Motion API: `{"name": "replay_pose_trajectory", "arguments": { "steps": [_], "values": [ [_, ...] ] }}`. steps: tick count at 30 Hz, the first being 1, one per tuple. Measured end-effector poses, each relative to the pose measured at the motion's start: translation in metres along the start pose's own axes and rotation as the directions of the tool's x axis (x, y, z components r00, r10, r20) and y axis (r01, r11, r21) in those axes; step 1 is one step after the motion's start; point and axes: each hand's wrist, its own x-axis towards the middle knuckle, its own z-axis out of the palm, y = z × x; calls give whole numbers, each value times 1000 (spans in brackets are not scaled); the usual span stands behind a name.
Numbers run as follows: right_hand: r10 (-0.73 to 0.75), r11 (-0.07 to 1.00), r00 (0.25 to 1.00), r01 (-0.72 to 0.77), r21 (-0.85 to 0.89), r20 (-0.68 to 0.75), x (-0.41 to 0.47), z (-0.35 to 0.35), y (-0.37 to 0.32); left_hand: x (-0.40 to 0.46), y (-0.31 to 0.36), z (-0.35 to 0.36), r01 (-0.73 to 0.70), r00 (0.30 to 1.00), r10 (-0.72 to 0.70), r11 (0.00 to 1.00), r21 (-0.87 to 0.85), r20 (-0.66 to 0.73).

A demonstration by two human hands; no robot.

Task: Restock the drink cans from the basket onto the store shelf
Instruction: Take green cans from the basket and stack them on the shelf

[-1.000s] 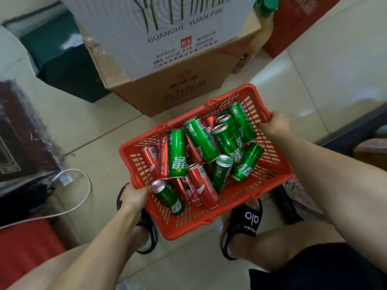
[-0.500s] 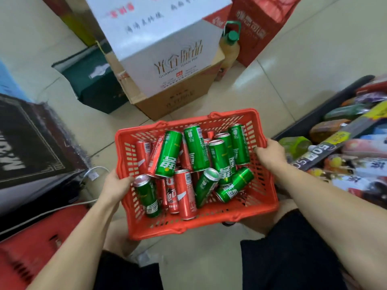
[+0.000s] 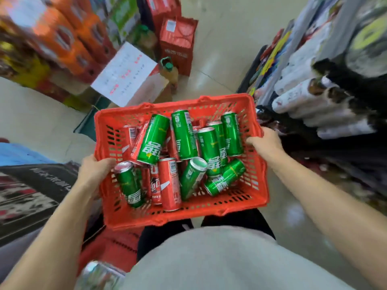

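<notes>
A red slotted plastic basket is held level in front of the body, one hand on each short side, so that the loose load is kept from rolling out while it is carried. The left hand is curled over the rim at 9 o'clock, with its thumb lying inside against the wall; the right hand is wrapped round the rim at 3 o'clock. Both grips are closed on the rim, not spread.

The drink cans are all inside the basket, heaped on their sides and crossing one another. The slim green aluminium cans lie mostly on top, toward 12 and 3 o'clock, with white lettering and glossy highlights; one silver lid faces upward near the middle. The slim red aluminium cans are partly buried beneath, clearest toward 6 o'clock. No dents can be made out.

The store shelf, blurred and packed with wrapped goods, stands just beside the basket at 2 o'clock. By that judgement, restocking has not begun.
</notes>
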Motion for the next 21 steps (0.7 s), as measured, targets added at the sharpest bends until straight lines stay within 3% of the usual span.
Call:
{"name": "replay_pose_trajectory", "arguments": {
  "steps": [6, 11, 17, 21],
  "values": [
    [128, 906, 991, -101, 412, -38, -101, -54, 61, -89, 61, -7, -241, 970, 238, 947, 213, 40],
    [312, 773, 950, -240, 588, -22, -144, -78, 143, -138, 95, 46, -353, 935, 309, 866, 355, 175],
    [554, 614, 827, -327, 718, -97, -217, -108, 240, -185, 116, 141, -492, 863, 351, 747, 447, 363],
    [693, 445, 713, -306, 842, -107, -279, -124, 271, -224, 133, 211, -664, 733, 399, 595, 452, 551]
  ]
}}
